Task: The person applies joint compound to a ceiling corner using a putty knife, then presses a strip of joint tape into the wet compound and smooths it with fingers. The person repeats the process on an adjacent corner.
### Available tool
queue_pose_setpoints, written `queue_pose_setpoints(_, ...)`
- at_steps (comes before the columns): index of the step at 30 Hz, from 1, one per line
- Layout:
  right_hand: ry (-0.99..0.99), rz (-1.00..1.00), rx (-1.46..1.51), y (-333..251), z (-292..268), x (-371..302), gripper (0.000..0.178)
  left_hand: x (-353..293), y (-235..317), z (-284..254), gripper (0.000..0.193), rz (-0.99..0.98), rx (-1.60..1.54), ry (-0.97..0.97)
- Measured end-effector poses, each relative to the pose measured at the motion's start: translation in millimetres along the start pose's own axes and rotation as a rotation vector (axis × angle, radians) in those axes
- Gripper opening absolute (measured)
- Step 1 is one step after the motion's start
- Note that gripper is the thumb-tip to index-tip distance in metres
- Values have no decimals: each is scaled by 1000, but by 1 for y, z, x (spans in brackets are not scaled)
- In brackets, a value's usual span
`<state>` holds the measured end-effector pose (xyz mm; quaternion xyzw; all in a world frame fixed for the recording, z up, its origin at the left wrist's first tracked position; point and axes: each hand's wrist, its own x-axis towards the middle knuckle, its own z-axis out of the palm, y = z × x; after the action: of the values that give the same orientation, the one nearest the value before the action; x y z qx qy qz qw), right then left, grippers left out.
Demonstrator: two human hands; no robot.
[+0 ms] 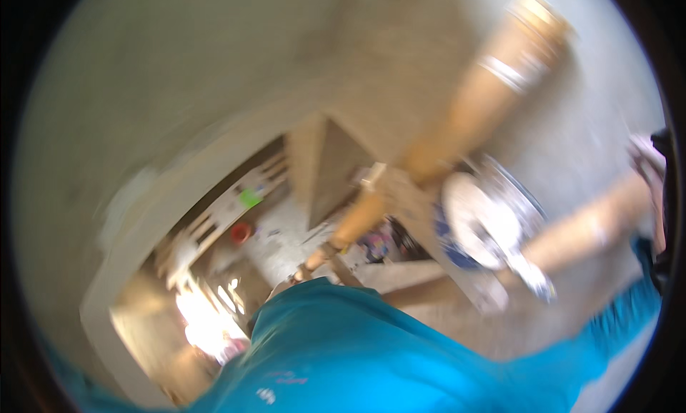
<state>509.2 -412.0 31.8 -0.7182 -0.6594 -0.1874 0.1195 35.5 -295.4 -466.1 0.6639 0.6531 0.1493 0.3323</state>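
Note right hand [644, 153] at far-right rim, too blurred to tell grip, left hand out of view, and white disc-shaped object [469, 214] right of centre, near thick tan pole [468, 116] running diagonally.

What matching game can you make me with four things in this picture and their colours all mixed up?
Things:
1. Shirt
2. Little patch beside the slatted shape
3. Small round thing
4. Big blurry disc

Colours:
A. red
B. whitish
C. bright blue
D. green

Right pairs: 1-C, 2-D, 3-A, 4-B
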Motion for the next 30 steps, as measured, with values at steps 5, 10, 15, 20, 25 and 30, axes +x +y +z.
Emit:
queue_pose_setpoints(5,-315,110,59,23,24,-35,18,20,-19,11,28,-65,-12,-62)
queue_pose_setpoints(10,-362,134,148,4,48,-52,29,38,-8,18,28,-36,-7,-105)
queue_pose_setpoints(15,-342,34,-64,17,94,-52,40,54,6,23,28,29,-20,-146)
queue_pose_setpoints(20,-480,76,148,35,134,-29,34,71,8,27,29,60,-52,-181)
queue_pose_setpoints(25,-392,102,90,29,111,-12,25,88,13,28,29,71,-72,-209)
queue_pose_setpoints(30,-470,232,120,33,86,0,20,103,16,26,29,67,-75,-229)
